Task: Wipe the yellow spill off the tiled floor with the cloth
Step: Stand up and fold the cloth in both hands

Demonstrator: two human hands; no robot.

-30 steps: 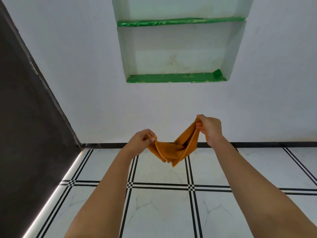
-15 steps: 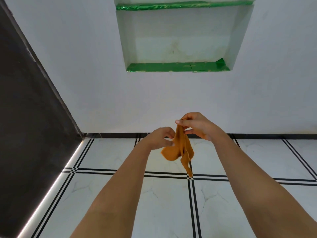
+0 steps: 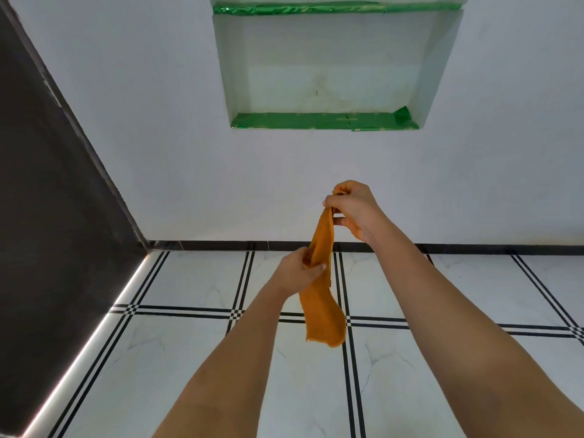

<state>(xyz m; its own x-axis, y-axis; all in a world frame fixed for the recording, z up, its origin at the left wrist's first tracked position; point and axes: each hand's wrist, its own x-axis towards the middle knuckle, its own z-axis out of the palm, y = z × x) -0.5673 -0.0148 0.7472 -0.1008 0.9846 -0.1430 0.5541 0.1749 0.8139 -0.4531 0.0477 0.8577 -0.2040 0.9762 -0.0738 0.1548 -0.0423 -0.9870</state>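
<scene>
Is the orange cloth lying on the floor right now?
No, the cloth hangs in the air, pinched at the top by the right hand and gripped lower down by the left hand, above the tiled floor.

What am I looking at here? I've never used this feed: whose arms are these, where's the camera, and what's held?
There is no machine here: these are a person's two bare arms, seen from a wide-angle camera worn on their head, looking forward and down. The right hand pinches the top of an orange cloth, which hangs down in the air. The left hand has its grip around the cloth's middle. Below is a white tiled floor with black lines; ahead is a white wall with a recessed niche lined in green. No yellow spill shows in this view, so wiping has not begun.
</scene>
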